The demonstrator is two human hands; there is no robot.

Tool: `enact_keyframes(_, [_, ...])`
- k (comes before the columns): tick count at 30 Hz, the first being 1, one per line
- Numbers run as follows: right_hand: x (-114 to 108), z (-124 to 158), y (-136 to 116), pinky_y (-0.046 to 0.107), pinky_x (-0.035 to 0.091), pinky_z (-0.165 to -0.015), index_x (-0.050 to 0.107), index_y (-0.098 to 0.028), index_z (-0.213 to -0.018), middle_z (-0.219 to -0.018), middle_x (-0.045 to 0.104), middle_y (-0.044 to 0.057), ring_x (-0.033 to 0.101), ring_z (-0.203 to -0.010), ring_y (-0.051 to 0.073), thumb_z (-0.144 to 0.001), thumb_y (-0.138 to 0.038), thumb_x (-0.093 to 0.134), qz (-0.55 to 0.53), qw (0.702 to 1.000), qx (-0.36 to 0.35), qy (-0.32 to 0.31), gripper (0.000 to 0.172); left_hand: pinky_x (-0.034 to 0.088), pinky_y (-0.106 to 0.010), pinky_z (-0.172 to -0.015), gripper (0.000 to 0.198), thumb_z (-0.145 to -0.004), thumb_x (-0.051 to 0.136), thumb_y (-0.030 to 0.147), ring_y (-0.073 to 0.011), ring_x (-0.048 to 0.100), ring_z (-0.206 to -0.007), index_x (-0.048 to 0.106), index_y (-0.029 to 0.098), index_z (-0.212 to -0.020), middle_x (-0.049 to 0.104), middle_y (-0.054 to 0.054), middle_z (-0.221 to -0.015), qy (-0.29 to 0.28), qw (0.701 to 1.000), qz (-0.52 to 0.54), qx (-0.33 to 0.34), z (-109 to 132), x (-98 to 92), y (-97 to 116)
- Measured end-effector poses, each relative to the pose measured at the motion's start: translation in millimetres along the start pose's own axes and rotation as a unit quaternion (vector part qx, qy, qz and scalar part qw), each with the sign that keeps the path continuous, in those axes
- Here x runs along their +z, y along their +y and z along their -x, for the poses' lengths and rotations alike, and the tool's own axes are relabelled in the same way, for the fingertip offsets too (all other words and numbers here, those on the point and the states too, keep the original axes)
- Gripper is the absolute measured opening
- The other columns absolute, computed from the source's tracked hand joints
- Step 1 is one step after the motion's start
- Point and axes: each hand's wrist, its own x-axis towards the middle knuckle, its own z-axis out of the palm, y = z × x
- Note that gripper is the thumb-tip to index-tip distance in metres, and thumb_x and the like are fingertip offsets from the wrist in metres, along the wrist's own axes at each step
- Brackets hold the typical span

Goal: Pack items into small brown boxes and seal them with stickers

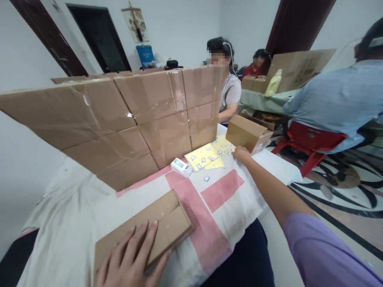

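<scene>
My left hand (131, 259) lies flat with fingers spread on a small closed cardboard box (149, 231) at the near edge of the table. My right arm stretches far forward; my right hand (241, 153) reaches the yellow sheets (206, 156) dotted with several small white labels, fingers curled down onto them. What the fingers pinch, if anything, is too small to make out. A small white device (181, 167) sits just left of the sheets.
A wall of taped cardboard boxes (125, 119) crosses the table, which is covered by a white and pink cloth (221, 187). An open brown box (248, 133) stands beyond my right hand. A person sits behind the wall; two others sit at right, near a red chair (308, 145).
</scene>
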Motion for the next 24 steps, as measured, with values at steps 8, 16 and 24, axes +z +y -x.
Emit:
enact_keyframes(8, [1, 75, -69, 0.026, 0.048, -0.076, 0.071, -0.014, -0.097, -0.111, 0.073, 0.017, 0.069, -0.101, 0.023, -0.099, -0.027, 0.052, -0.134, 0.982, -0.132, -0.02, 0.023, 0.044, -0.045, -0.088, 0.067, -0.09, 0.061, 0.044, -0.0292, 0.062, -0.116, 0.041, 0.033, -0.152, 0.068, -0.002, -0.133, 0.027, 1.0, -0.016, -0.003, -6, -3.6, 6])
enact_keyframes(16, [44, 141, -157, 0.026, 0.03, -0.038, 0.064, -0.014, -0.063, -0.053, 0.067, 0.008, 0.043, -0.034, 0.011, -0.089, -0.047, 0.064, -0.274, 0.92, -0.136, -0.247, 0.042, 0.043, -0.045, -0.088, 0.052, -0.091, 0.059, 0.044, -0.0296, 0.061, -0.112, 0.058, 0.028, -0.14, 0.069, -0.002, -0.132, 0.031, 0.999, -0.023, -0.001, -6, -10.9, 10])
enact_keyframes(24, [67, 156, -159, 0.019, 0.029, -0.037, 0.057, -0.015, -0.056, -0.043, 0.058, 0.0, 0.049, -0.037, 0.008, -0.085, -0.02, 0.063, -0.438, 0.86, -0.12, -0.231, 0.03, 0.041, -0.045, -0.094, 0.05, -0.091, 0.058, 0.044, -0.0287, 0.059, -0.116, 0.059, 0.03, -0.139, 0.068, 0.0, -0.134, 0.032, 0.999, -0.001, -0.016, -3, -12.1, 11])
